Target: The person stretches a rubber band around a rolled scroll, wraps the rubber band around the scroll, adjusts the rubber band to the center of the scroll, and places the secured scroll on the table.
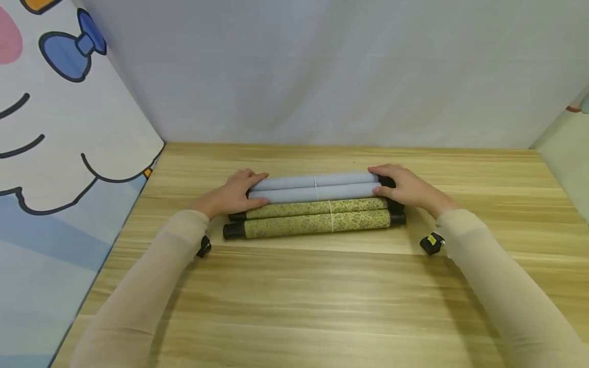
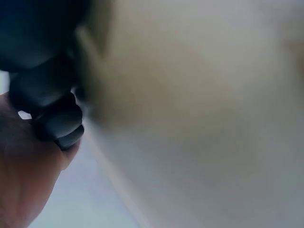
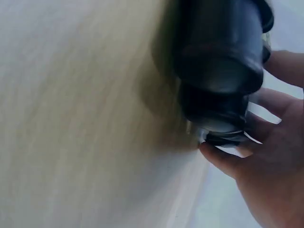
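Observation:
Two pale blue scrolls [image 1: 294, 194], tied together by a thin white string, lie side by side on the table. My left hand [image 1: 232, 193] grips their left end, thumb in front and fingers behind. At the right end my right hand [image 1: 407, 188] holds them the same way. Directly in front lie two green-gold patterned scrolls [image 1: 294, 225] with black end knobs, also bound by a white string. In the left wrist view, dark rod ends [image 2: 45, 88] cover part of the left hand [image 2: 28, 175]. Dark knobs [image 3: 216, 71] show beside the right hand [image 3: 275, 166] in the right wrist view.
The wood-grain table [image 1: 299, 301] extends in front of the scrolls. Behind it hangs a pale grey curtain [image 1: 322, 71]. A cartoon-printed panel [image 1: 92, 117] borders the left side. Small black devices sit at the left wrist [image 1: 204, 247] and right wrist [image 1: 432, 244].

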`<state>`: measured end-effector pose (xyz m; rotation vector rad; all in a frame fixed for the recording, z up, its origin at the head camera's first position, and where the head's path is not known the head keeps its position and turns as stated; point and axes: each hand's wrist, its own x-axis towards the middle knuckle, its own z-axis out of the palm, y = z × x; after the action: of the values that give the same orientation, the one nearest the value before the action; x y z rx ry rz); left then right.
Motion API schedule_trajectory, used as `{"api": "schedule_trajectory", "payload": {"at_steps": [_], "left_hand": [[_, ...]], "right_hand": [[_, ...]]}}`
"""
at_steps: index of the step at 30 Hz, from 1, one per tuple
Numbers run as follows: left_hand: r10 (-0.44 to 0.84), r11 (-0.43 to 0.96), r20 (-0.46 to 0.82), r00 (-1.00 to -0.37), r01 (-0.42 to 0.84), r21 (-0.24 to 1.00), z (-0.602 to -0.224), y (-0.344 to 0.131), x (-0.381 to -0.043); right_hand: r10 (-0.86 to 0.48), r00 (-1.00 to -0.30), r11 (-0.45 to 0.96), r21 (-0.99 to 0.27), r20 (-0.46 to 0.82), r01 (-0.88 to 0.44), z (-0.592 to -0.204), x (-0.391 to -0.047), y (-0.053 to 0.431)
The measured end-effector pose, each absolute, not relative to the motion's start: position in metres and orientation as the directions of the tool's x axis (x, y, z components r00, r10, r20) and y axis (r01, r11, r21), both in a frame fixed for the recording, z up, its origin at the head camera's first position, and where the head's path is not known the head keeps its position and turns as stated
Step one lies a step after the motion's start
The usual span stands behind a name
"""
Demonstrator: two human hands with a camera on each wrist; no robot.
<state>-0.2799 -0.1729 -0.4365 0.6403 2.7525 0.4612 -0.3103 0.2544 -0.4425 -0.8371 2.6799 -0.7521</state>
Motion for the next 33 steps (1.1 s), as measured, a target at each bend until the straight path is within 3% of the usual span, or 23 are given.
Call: {"api": "schedule_trajectory", "payload": {"at_steps": [12, 18, 25, 33], "left_hand": [[0.502, 0.838, -0.17, -0.848, 0.428, 0.339, -0.452, -0.17, -0.285], [0.461, 0.854, -0.127, -0.878, 0.401, 0.331, -0.443, -0.173, -0.279], [0.512, 0.84, -0.042, -0.858, 0.49, 0.232, -0.412, -0.155, -0.238], [0.606, 0.777, 0.075, -0.792, 0.61, 0.154, -0.409, -0.129, -0.199]], "right_hand": [[-0.561, -0.827, 0.704, -0.541, -0.026, -0.46, -0.459, -0.308, 0.255], [-0.524, -0.846, 0.722, -0.474, 0.1, -0.503, -0.463, -0.303, 0.252], [-0.548, -0.787, 0.709, -0.343, 0.283, -0.616, -0.445, -0.263, 0.243], [-0.586, -0.743, 0.721, -0.211, 0.323, -0.66, -0.443, -0.22, 0.226]]}}
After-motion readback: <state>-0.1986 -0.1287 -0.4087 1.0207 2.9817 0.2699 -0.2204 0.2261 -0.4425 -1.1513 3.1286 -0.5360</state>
